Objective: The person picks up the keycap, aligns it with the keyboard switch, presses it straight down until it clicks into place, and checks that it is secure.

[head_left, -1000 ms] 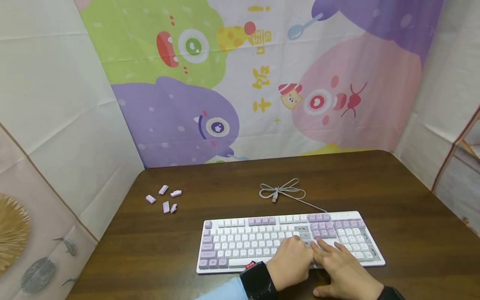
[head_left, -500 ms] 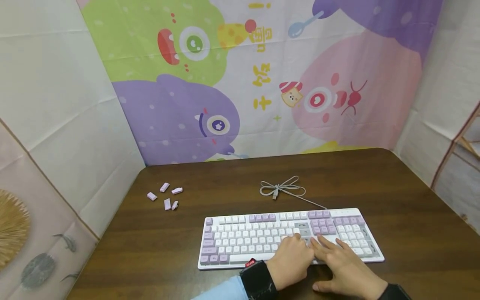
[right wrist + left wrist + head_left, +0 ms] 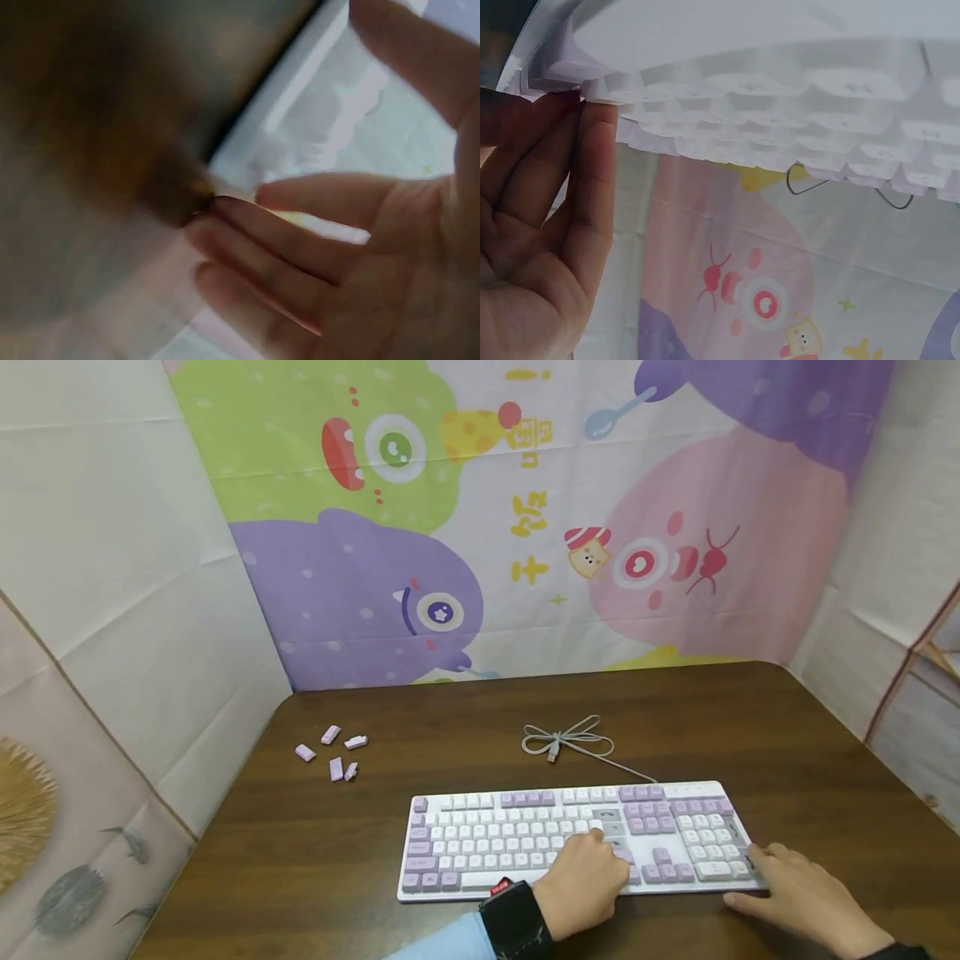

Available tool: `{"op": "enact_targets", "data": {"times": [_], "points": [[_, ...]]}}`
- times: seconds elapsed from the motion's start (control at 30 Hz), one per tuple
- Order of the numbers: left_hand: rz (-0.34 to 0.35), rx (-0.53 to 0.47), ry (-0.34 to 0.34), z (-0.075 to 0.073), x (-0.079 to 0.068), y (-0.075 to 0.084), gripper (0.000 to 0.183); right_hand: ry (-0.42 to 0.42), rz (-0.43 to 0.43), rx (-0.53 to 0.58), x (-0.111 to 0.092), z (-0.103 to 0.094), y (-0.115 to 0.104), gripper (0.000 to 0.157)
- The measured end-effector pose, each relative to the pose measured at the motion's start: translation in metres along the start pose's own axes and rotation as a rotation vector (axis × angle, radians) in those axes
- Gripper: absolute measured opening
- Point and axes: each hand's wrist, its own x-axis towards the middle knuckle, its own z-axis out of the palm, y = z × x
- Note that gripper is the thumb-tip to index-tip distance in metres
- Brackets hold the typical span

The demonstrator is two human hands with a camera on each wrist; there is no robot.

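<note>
A white, lilac and grey keyboard (image 3: 525, 843) lies on the brown table. My left hand (image 3: 583, 883) rests over its front part, right of the space bar, with one finger reaching up onto the keys. In the left wrist view the left hand's fingers (image 3: 592, 172) touch keycaps (image 3: 840, 90) at the keyboard's edge; their tips are partly hidden. My right hand (image 3: 806, 893) is at the keyboard's lower right corner, thumb toward the front edge. Its fingers (image 3: 300, 255) look extended in the blurred right wrist view, holding nothing visible.
Several loose lilac keycaps (image 3: 336, 769) lie at the table's far left. A bundled grey cable (image 3: 570, 741) with a USB plug sits behind the keyboard and runs to it. A patterned cloth (image 3: 525, 610) hangs behind the table (image 3: 300, 852).
The right hand has left the keys beside the left hand and moved right to the keyboard's corner, uncovering the arrow keys. The left hand has stayed nearly where it was.
</note>
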Motion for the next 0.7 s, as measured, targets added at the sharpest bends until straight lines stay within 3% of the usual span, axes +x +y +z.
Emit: {"op": "enact_targets", "data": {"times": [0.17, 0.3, 0.57, 0.7], "points": [[0.028, 0.04, -0.018, -0.004, 0.002, -0.001, 0.005, 0.076, -0.01, -0.034, 0.002, 0.003, 0.002, 0.068], [0.031, 0.049, 0.002, -0.002, 0.001, -0.006, 0.008, 0.068, -0.031, -0.047, 0.006, 0.0, -0.001, 0.056], [0.01, -0.06, 0.096, -0.002, -0.008, -0.019, 0.022, 0.07, -0.003, -0.041, 0.006, -0.003, -0.008, 0.042], [-0.052, -0.083, 0.167, -0.008, -0.02, -0.039, 0.019, 0.052, -0.01, -0.032, 0.006, -0.005, -0.008, 0.04]]}}
